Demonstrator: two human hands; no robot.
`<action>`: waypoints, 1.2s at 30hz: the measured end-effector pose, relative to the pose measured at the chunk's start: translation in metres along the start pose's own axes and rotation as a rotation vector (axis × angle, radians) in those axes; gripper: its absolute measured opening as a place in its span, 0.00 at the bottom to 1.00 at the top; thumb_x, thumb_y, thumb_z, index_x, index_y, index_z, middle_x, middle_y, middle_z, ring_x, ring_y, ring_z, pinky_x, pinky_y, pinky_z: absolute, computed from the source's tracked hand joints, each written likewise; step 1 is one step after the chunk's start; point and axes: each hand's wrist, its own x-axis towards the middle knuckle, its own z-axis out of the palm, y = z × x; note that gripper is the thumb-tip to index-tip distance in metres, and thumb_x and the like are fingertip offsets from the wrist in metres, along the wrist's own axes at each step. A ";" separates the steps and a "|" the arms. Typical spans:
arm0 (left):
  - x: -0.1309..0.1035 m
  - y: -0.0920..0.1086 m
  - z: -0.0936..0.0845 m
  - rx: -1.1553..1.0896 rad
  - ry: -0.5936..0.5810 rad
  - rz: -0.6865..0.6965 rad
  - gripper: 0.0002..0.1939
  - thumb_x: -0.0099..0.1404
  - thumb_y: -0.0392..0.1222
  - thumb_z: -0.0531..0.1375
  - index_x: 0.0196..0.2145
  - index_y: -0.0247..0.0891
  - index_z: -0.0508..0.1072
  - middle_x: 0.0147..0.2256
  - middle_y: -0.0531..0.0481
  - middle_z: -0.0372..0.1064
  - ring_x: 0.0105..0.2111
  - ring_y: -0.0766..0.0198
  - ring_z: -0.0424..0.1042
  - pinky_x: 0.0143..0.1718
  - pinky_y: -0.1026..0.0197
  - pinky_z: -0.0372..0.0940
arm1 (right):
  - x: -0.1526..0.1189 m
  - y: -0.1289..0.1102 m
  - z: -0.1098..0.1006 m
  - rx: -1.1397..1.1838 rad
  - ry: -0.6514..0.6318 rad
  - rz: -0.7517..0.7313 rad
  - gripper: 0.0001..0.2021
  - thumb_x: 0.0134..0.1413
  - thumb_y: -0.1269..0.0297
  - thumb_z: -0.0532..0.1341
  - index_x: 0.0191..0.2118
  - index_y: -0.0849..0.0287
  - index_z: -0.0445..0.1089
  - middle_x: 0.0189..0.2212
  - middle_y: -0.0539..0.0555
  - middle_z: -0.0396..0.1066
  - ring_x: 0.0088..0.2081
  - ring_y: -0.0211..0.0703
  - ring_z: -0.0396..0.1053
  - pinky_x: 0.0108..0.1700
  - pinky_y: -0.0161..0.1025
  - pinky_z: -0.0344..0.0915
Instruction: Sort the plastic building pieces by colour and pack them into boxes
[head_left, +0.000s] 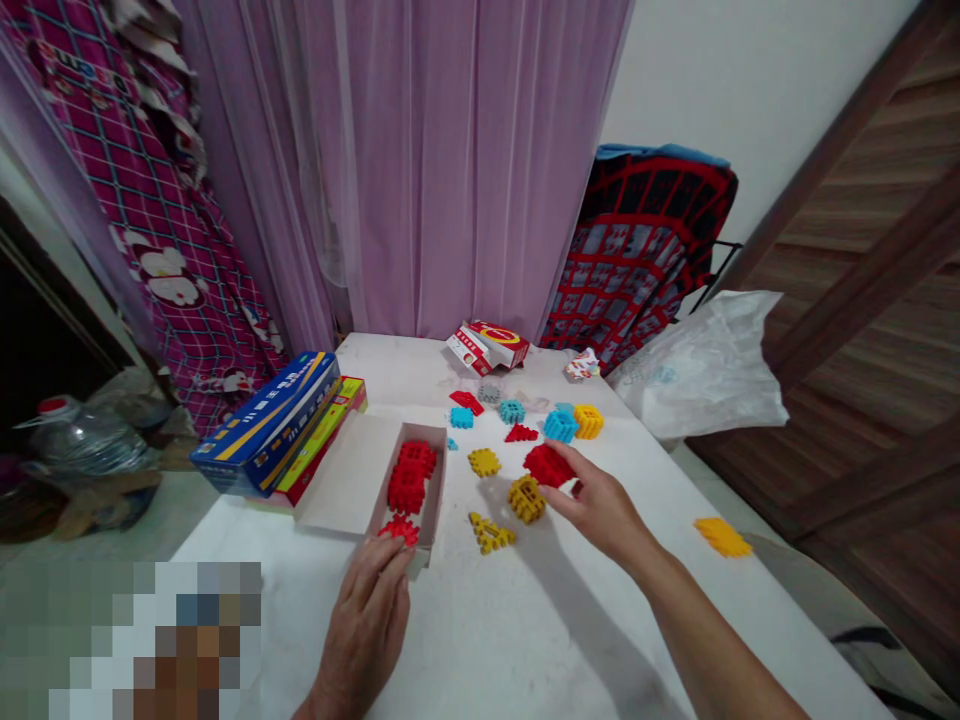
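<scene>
My right hand (589,495) has its thumb and fingers round a red building block (546,465) at the right-middle of the table. Just left of it are a yellow cube-shaped block (526,499) and a flat yellow piece (491,533). My left hand (371,605) reaches over the near end of an open white box (439,480). Its fingers are stretched out, and their tips rest on a red toothed piece (399,530). Behind that piece, more red blocks (411,475) lie in the box. The underside of the left fingers is hidden.
Blue blocks (561,425), a yellow block (589,421) and flat pieces lie farther back. A blue box (270,425) stands at left, a red-and-white box (487,346) at the back. One yellow piece (722,537) sits near the right edge, below a plastic bag (705,370).
</scene>
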 end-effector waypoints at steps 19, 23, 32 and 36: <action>-0.004 0.003 -0.002 -0.048 0.002 -0.074 0.16 0.64 0.26 0.52 0.44 0.41 0.71 0.44 0.47 0.71 0.52 0.60 0.69 0.57 0.52 0.67 | 0.026 -0.082 0.065 0.014 -0.282 -0.385 0.22 0.55 0.66 0.60 0.57 0.56 0.68 0.56 0.58 0.69 0.57 0.49 0.65 0.60 0.49 0.59; -0.005 0.003 -0.002 -0.063 -0.011 -0.072 0.16 0.64 0.26 0.53 0.44 0.41 0.71 0.45 0.46 0.71 0.53 0.59 0.68 0.58 0.51 0.66 | 0.020 -0.028 0.040 0.011 -0.179 -0.227 0.17 0.56 0.63 0.56 0.50 0.54 0.73 0.52 0.56 0.73 0.53 0.48 0.69 0.57 0.48 0.63; -0.004 0.002 -0.002 -0.064 -0.006 -0.072 0.16 0.64 0.25 0.53 0.43 0.41 0.71 0.44 0.47 0.70 0.52 0.60 0.69 0.58 0.53 0.66 | -0.016 0.095 -0.018 -0.252 -0.077 0.207 0.18 0.53 0.55 0.54 0.45 0.52 0.77 0.44 0.53 0.77 0.41 0.49 0.75 0.43 0.43 0.70; -0.005 -0.002 0.001 -0.060 -0.008 -0.047 0.15 0.64 0.26 0.54 0.43 0.41 0.71 0.45 0.46 0.70 0.52 0.60 0.69 0.57 0.53 0.65 | -0.028 0.118 -0.031 -0.400 -0.029 0.346 0.23 0.54 0.54 0.55 0.53 0.55 0.73 0.50 0.57 0.74 0.42 0.50 0.75 0.42 0.45 0.69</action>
